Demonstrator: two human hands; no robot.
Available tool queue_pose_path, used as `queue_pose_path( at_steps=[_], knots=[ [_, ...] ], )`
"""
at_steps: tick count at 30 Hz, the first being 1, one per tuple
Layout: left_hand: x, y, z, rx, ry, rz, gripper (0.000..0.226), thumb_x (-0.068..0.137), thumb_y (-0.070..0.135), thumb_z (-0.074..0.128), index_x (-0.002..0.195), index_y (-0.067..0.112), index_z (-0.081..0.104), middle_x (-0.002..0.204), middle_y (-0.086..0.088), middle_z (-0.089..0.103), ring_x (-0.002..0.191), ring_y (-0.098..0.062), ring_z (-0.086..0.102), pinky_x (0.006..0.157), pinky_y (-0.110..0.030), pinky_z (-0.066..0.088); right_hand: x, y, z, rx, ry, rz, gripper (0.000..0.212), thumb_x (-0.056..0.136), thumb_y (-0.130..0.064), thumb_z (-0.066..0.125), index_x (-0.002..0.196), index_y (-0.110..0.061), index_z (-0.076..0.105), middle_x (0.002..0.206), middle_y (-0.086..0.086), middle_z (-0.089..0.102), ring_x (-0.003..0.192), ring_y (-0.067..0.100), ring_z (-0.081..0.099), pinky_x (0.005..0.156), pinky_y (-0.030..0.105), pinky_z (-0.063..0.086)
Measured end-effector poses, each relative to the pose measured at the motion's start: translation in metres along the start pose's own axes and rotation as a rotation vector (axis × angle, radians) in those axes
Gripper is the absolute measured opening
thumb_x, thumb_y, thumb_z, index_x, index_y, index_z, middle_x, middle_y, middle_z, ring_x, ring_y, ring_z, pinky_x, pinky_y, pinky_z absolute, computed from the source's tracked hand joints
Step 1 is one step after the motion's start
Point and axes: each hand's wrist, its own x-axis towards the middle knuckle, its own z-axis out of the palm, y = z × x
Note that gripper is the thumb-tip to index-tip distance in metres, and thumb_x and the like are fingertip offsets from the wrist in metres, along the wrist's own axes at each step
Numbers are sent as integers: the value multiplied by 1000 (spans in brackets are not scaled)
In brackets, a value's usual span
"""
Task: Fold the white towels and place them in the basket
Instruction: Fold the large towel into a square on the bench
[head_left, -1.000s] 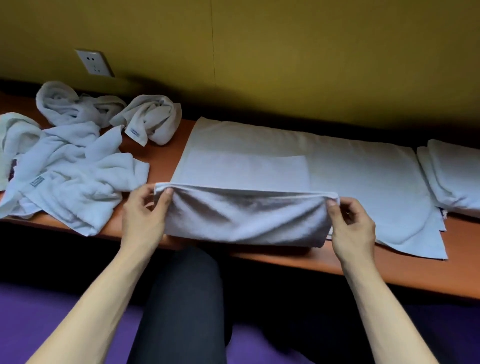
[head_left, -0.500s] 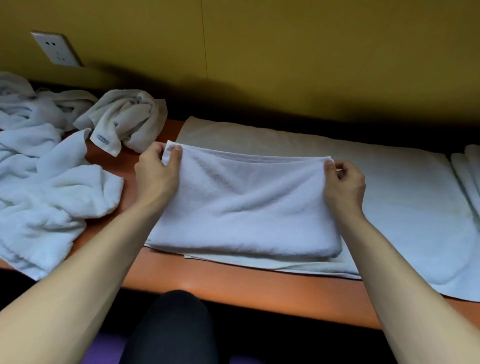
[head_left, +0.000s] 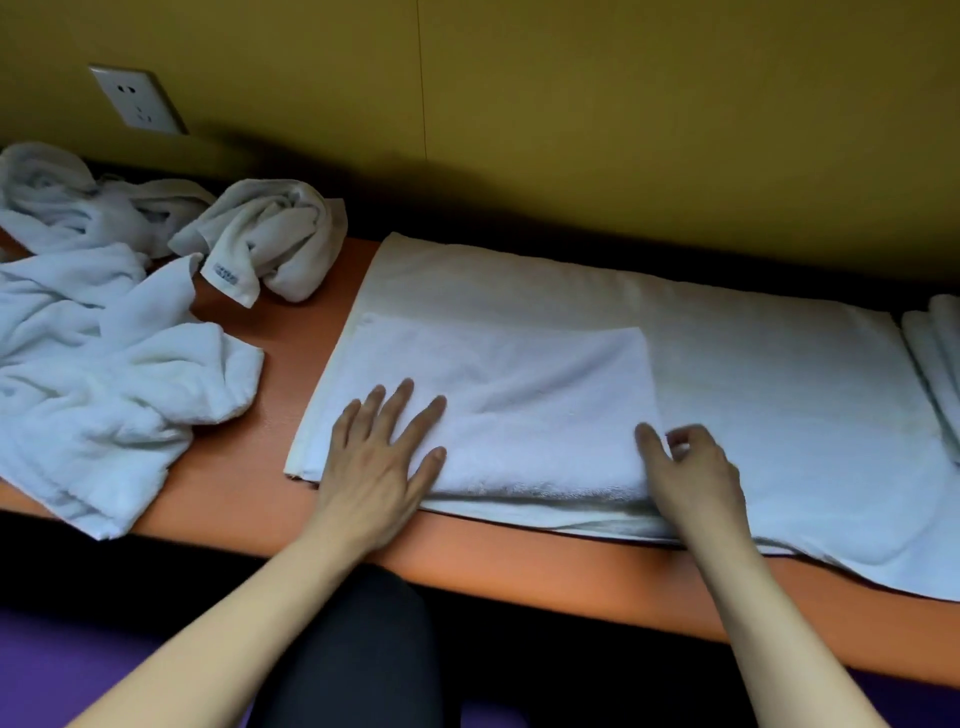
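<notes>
Left hand (head_left: 382, 457) presses flat, fingers spread, on the folded towel (head_left: 519, 410); right hand (head_left: 691, 467), loosely curled, touches its right edge.

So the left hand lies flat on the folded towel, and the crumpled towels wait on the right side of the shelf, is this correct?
Not quite. The head view shows the crumpled towels on the left side of the orange shelf, not the right. The rest holds: the left hand lies flat, fingers spread, on the folded towel.

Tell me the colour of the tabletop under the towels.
Orange-brown tabletop, seen in the head view.
</notes>
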Motion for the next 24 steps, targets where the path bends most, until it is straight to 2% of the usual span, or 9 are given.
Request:
queue_pose_path(
  at_steps=[2,5,7,9,11,14,17,20,24],
  knots=[
    [0,0,4,-3,-54,-29,59,100,58,22,157,40,28,167,-2,22,154,-30,18,123,-48,13,-17,5,-1,48,-56,49,44,95,-54,56,111,-12,58,99,2,57,104,31,57,78,35,37],
    [5,3,0,-15,-86,-36,61,99,60,18,157,43,24,168,0,18,155,-28,12,124,-45,7,-28,0,-6,236,-87,41,33,93,-43,64,79,-15,58,71,0,52,72,26,49,60,35,36],
    [3,3,-4,-38,-100,-38,63,97,62,13,158,44,20,169,2,13,156,-25,7,125,-43,3,-33,-11,-12,343,-30,14,32,92,-33,67,68,-16,54,63,-1,49,64,25,45,57,34,33],
    [-4,2,-7,-60,-91,-83,66,95,63,10,158,44,18,169,2,11,156,-25,5,125,-45,2,-38,-27,-13,447,24,-25,21,92,-30,67,79,-14,62,73,0,61,71,29,56,65,34,41],
    [-15,0,-10,-110,-51,-199,68,94,63,15,157,41,23,168,0,15,155,-28,11,124,-47,9,-45,-47,-11,500,54,-86,14,93,-32,66,87,-19,63,82,-3,67,77,30,63,70,35,47],
    [-31,-8,-15,-393,52,-418,59,98,48,46,153,28,39,162,-6,29,149,-28,26,120,-42,21,-53,-81,2,501,113,-244,11,93,-29,66,90,-20,61,84,-4,66,79,21,62,71,35,47],
    [-37,-14,-19,-601,145,-457,53,95,25,64,145,15,48,149,-6,45,140,-24,39,115,-31,27,-63,-120,28,409,123,-452,9,93,-25,67,93,-20,60,90,0,64,80,18,56,69,27,37],
    [-37,-23,-22,-693,186,-483,48,94,18,64,141,14,52,142,0,54,133,-17,47,107,-22,30,-77,-154,60,296,72,-650,10,93,-26,66,97,-20,59,94,1,58,78,14,50,67,26,33],
    [-34,-36,-30,-880,187,-544,37,102,15,50,138,21,51,136,5,60,128,-11,52,107,-25,36,-98,-183,101,109,-46,-774,16,95,-34,60,103,-20,57,93,-2,52,77,25,53,66,32,36]
  ],
)
